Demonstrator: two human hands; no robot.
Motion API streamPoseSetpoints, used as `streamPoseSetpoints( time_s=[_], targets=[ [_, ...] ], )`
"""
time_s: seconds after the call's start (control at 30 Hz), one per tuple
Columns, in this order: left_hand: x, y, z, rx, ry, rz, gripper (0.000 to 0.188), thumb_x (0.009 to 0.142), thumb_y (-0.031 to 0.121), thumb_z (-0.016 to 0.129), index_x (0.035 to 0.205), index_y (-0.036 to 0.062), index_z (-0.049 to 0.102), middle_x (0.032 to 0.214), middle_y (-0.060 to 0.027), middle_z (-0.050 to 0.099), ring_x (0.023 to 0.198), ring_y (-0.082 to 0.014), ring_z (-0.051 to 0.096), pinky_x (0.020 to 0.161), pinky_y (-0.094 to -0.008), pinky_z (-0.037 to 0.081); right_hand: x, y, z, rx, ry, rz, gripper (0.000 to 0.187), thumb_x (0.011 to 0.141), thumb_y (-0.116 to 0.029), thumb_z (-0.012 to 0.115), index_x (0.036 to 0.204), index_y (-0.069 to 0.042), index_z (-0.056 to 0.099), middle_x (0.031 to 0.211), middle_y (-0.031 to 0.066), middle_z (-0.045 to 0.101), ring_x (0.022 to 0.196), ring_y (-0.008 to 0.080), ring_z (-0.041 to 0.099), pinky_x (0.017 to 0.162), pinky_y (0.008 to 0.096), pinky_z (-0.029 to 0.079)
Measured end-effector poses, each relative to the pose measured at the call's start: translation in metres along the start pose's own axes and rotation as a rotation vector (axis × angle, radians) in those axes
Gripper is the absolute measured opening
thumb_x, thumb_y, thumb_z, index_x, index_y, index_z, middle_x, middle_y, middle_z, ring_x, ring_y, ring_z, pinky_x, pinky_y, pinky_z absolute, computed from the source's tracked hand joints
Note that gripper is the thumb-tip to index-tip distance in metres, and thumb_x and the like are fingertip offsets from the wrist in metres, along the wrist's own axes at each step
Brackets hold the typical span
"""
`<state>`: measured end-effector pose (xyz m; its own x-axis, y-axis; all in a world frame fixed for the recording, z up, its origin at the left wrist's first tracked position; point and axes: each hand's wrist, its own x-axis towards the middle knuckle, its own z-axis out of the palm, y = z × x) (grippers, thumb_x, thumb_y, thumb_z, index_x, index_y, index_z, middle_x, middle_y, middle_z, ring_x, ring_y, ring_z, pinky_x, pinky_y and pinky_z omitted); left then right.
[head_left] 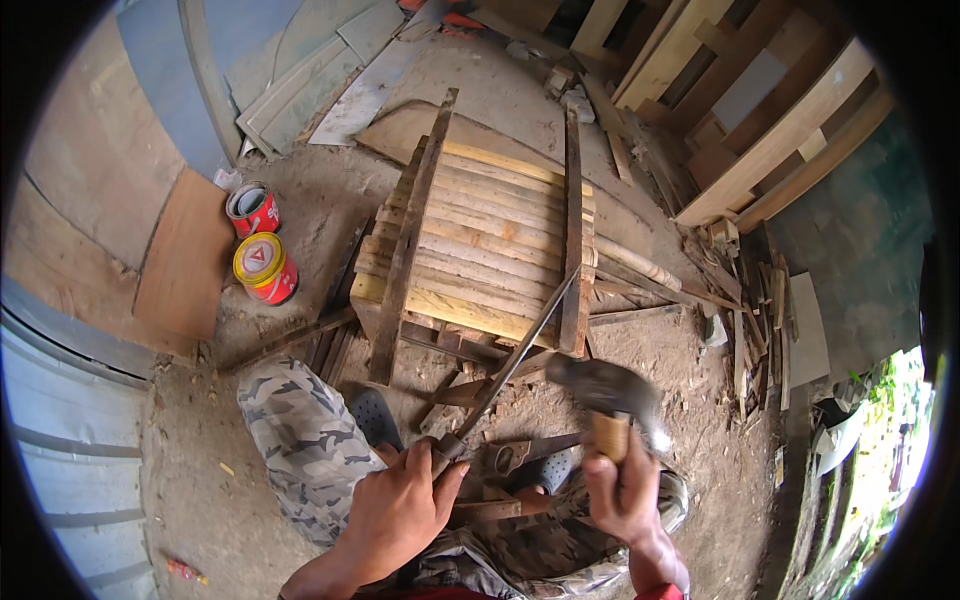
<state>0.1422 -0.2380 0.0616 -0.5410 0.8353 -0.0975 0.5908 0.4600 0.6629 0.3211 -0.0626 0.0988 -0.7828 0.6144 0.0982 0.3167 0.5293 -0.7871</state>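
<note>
Your left hand [400, 505] closed round the handle of a long metal rod [515, 357], your right hand [622, 495] apart from it, gripping a blurred hammer [608, 397], rod's tip at the right-hand dark rail [573, 200] across pale wooden slats [490, 240] ahead, 2 paint cans [267, 272] further left.

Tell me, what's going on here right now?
The person's left hand grips a long metal tool, its far end over or against the dark strip along the right of a slatted wooden piece; contact is unclear. The right hand holds a hammer, its head blurred.
</note>
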Motion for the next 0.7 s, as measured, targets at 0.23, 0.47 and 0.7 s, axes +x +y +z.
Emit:
streamPoseSetpoints(
  time_s=[0.23, 0.47, 0.7],
  targets=[
    [0.004, 0.009, 0.002, -0.001, -0.038, 0.012, 0.036, 0.094, 0.028, 0.067, 0.101, -0.0049, 0.055, 0.073, -0.0216, 0.065, 0.061, -0.0424, 0.066, 0.052, -0.0482, 0.053, 0.003, 0.006, 0.006, -0.184, -0.235, 0.164, 0.030, 0.099, -0.022, 0.063, 0.092, 0.002, 0.047, 0.052, 0.0143, 0.060, 0.047, 0.0361, 0.066, 0.041, 0.0447, 0.047],
    [0.007, 0.006, 0.001, -0.023, 0.015, 0.044, 0.035, 0.095, 0.029, 0.066, 0.095, -0.0035, 0.054, 0.068, -0.0217, 0.064, 0.057, -0.0428, 0.065, 0.051, -0.0491, 0.051, 0.002, 0.006, -0.002, 0.044, 0.118, -0.142, 0.024, 0.102, -0.018, 0.056, 0.107, 0.005, 0.055, 0.067, 0.0089, 0.062, 0.054, 0.0147, 0.061, 0.044, 0.0319, 0.045],
    [0.009, 0.004, -0.001, 0.005, 0.049, 0.031, 0.032, 0.095, 0.029, 0.067, 0.094, -0.0004, 0.053, 0.065, -0.0212, 0.063, 0.057, -0.0433, 0.063, 0.050, -0.0496, 0.050, 0.010, -0.003, -0.004, -0.133, -0.114, 0.175, 0.030, 0.100, -0.025, 0.062, 0.105, 0.002, 0.052, 0.058, 0.0163, 0.062, 0.057, 0.0369, 0.070, 0.048, 0.0420, 0.051]
  ],
)
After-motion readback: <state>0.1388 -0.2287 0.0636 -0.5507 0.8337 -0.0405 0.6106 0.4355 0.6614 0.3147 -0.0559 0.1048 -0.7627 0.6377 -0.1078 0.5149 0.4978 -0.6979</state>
